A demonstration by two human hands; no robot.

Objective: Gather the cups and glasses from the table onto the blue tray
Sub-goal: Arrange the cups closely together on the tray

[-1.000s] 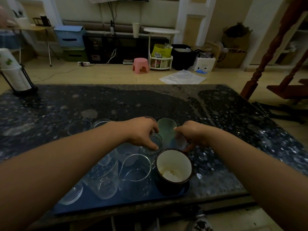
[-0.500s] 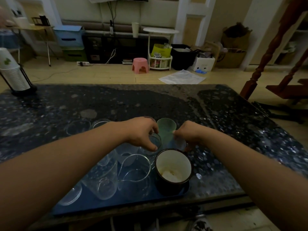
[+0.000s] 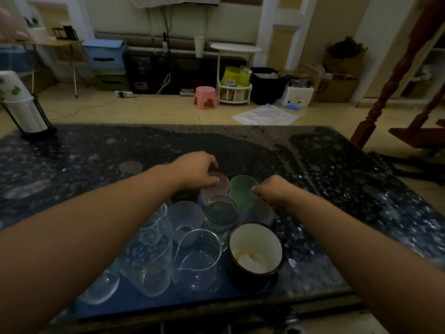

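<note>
A blue tray point(image 3: 168, 306) lies at the table's near edge. On it stand a dark mug with a white inside point(image 3: 255, 251), a clear glass jug point(image 3: 197, 259), a small jar point(image 3: 220, 210), a frosted cup point(image 3: 185, 219) and clear glasses point(image 3: 149, 268). At the back stand a pink cup point(image 3: 218, 189) and a green cup point(image 3: 243, 191). My left hand point(image 3: 197, 169) curls its fingers and thumb round the pink cup's rim. My right hand point(image 3: 274, 192) grips a pale bluish cup point(image 3: 260, 214) from above, one fingertip touching the green cup's rim.
A shallow clear glass dish point(image 3: 101, 288) sits at the tray's near left. A stack of paper cups in a black holder point(image 3: 21, 109) stands at the far left of the dark speckled table point(image 3: 337, 177). Wooden furniture point(image 3: 385, 92) rises beyond the right edge.
My left hand has left the small jar and moved back onto the pink cup. My right hand has stayed on the bluish cup with little movement.
</note>
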